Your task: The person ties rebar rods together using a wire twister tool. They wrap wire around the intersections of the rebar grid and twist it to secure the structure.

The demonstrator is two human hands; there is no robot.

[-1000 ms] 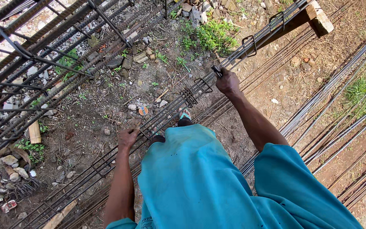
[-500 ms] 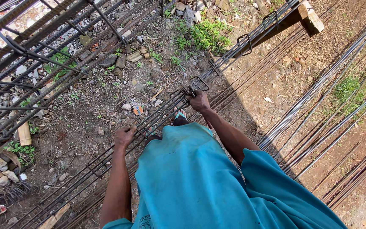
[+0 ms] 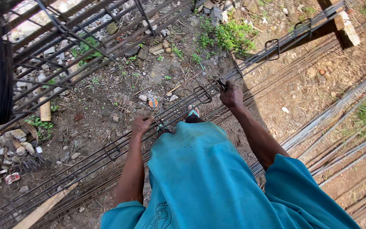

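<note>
A person in a teal shirt is gripping a long rebar bundle lying over dirt, left hand closed around its bars, right hand clasping a stirrup farther along.

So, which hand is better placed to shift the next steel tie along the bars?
Probably the right hand: it already grips a stirrup on the rebar bundle. The left hand only holds the bars, nearer the body.
</note>
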